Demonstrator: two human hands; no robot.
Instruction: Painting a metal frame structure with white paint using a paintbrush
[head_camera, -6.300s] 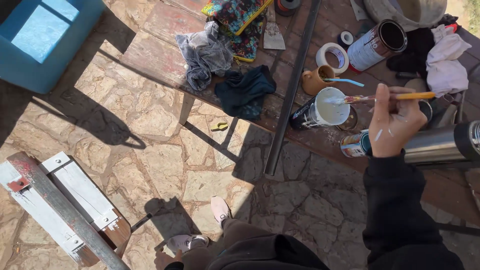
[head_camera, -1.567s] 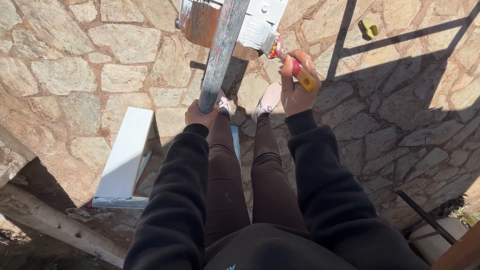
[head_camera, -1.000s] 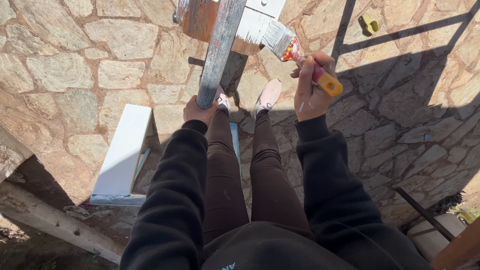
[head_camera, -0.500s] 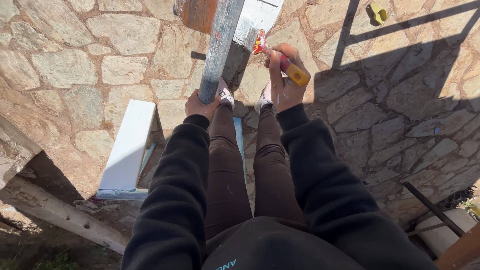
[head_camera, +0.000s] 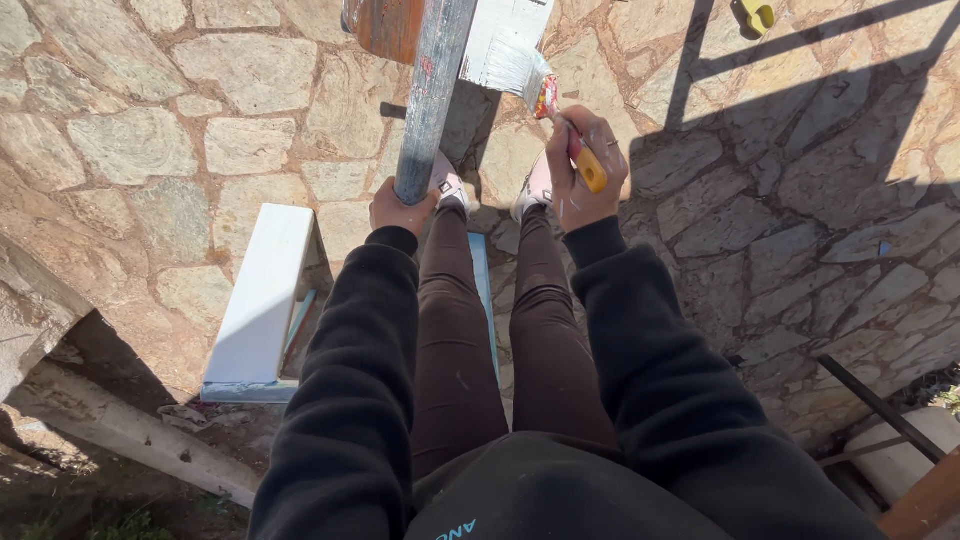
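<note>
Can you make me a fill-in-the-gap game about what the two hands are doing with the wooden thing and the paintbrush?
1. The left hand grips the end of the long grey weathered wooden ____.
2. The right hand holds a yellow-handled ____.
3. Its bristles touch the wooden panel that is painted ____.
4. The ground is paved with flat irregular ____.

Missing words: plank; paintbrush; white; stones
</note>
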